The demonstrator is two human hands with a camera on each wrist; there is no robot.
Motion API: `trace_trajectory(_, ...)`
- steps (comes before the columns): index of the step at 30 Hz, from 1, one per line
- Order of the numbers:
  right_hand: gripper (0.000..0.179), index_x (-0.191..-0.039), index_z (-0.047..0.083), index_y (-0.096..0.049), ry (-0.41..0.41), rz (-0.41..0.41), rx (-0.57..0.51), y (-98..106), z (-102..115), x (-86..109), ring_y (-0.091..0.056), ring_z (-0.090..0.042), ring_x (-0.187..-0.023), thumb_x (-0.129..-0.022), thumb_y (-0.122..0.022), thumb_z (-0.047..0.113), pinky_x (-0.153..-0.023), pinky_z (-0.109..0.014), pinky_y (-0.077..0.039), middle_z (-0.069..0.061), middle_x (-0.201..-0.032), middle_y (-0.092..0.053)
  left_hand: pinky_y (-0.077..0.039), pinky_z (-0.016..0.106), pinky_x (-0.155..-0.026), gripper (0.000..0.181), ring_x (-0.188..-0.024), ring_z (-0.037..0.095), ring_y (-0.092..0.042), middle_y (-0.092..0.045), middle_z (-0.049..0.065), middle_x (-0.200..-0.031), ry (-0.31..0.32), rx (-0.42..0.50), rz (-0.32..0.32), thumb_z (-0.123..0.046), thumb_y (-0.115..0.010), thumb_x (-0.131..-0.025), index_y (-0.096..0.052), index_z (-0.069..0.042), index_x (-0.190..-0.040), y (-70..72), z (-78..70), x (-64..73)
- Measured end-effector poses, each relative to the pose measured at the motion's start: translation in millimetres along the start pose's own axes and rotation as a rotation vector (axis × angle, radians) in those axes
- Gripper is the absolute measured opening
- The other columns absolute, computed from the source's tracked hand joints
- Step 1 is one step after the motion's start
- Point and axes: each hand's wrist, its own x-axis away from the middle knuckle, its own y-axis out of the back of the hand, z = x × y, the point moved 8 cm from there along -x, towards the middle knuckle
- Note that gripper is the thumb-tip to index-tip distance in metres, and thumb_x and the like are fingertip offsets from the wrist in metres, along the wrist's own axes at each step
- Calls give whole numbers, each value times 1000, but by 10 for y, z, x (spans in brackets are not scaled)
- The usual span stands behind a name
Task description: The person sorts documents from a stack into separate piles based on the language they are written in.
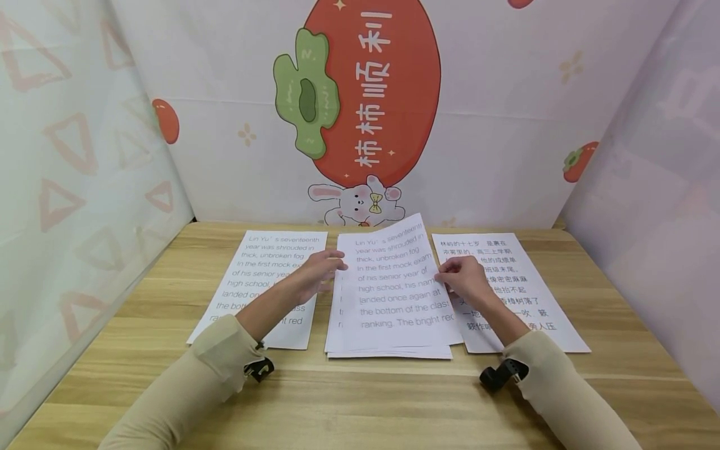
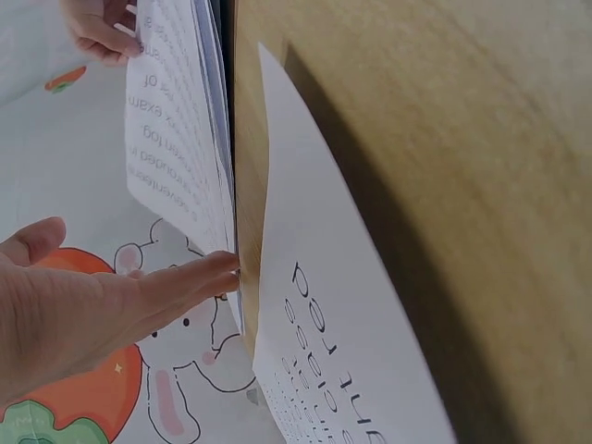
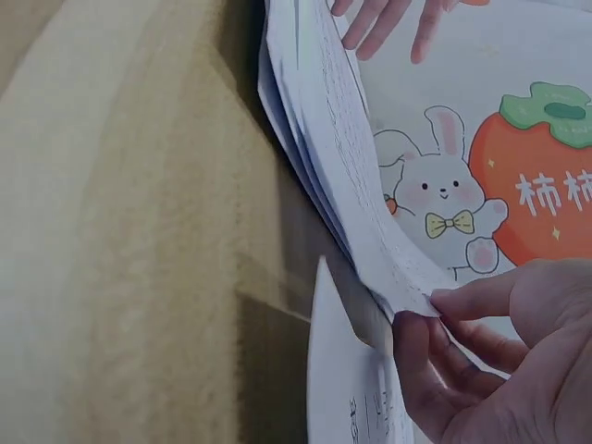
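In the middle of the table lies a stack of printed paper sheets (image 1: 388, 352), its top sheet (image 1: 394, 294) bearing English text. My right hand (image 1: 465, 281) pinches that top sheet by its right edge between thumb and fingers; the right wrist view shows the pinched edge (image 3: 416, 301) lifted and bent. My left hand (image 1: 315, 275) has its fingers extended, their tips at the stack's left edge. Under my left forearm is another English-printed sheet (image 1: 264, 250). A sheet with Chinese text (image 1: 540, 300) lies beneath my right hand and forearm.
The wooden table (image 1: 394, 406) carries the papers in three side-by-side places. A printed cloth backdrop (image 1: 495, 156) with a persimmon and a rabbit stands behind its far edge. Pale cloth walls (image 1: 95, 156) rise on both sides.
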Motion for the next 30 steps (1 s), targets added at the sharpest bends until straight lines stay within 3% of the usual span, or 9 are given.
trace_trajectory(5,18,-113,-6,-65,26,8,-86,21,-3,9,-67,-16,-78,-97,-67,2,-64,-27,-60,-16,-101,-71,-24,60,-125,66,-155,45,-18,-27,23,-166,-21,-39,-19,-11,-58,-97,-34,-2,-158,15,-8,-8)
trace_trajectory(8,21,-117,-6,-63,22,16,-155,40,-21,14,-66,-13,-78,-98,-67,1,-63,-26,-60,-12,-101,-71,-24,59,-125,69,-154,46,-20,-25,24,-167,-28,-43,-42,-10,-59,-96,-33,-3,-159,29,-2,-16)
trace_trajectory(14,23,-119,-8,-61,21,34,-308,87,-58,37,-67,-9,-79,-97,-66,-1,-66,-25,-63,2,-91,-68,-37,54,-121,66,-146,45,-40,-41,27,-156,-59,20,-115,-2,-57,-96,-35,0,-157,68,9,-27)
trace_trajectory(22,20,-117,-5,-61,18,66,-385,135,-104,59,-68,-9,-80,-98,-66,1,-66,-26,-62,6,-89,-69,-61,44,-96,53,-109,34,-68,-60,25,-135,-88,106,-169,3,-58,-99,-46,-1,-150,107,9,-37)
trace_trajectory(26,19,-118,-3,-61,11,70,-399,165,-107,72,-69,-10,-81,-100,-65,3,-67,-26,-62,6,-91,-70,-65,37,-81,60,-89,24,-71,-65,21,-124,-84,120,-158,11,-63,-94,-48,-4,-150,83,-11,-30)
trace_trajectory(30,17,-117,-1,-61,14,83,-428,188,-86,89,-69,-11,-81,-101,-64,3,-68,-27,-63,5,-91,-70,-65,34,-73,63,-81,20,-70,-69,18,-115,-95,106,-154,12,-66,-93,-48,-6,-150,53,-53,-13)
